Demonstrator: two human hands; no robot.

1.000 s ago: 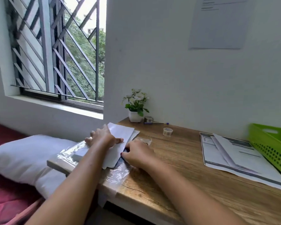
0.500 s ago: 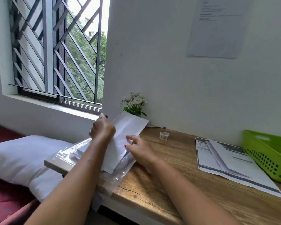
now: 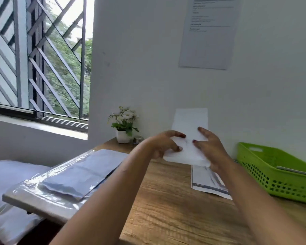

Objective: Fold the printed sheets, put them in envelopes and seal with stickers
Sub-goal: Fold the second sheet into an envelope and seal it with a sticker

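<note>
A white envelope is held upright in the air above the wooden desk, in front of the wall. My left hand grips its lower left edge, and my right hand holds its lower right side, thumb on the front. A clear plastic pack of envelopes lies at the desk's left end. The printed sheets lie on the desk under my right forearm, partly hidden.
A green plastic basket stands at the right with something flat inside. A small potted plant sits at the back by the wall. A white pillow lies left of the desk, below the barred window. A paper hangs on the wall.
Both hands lifted one envelope out of the plastic pack and carried it right and up to the middle of the desk. The view has swung right.
</note>
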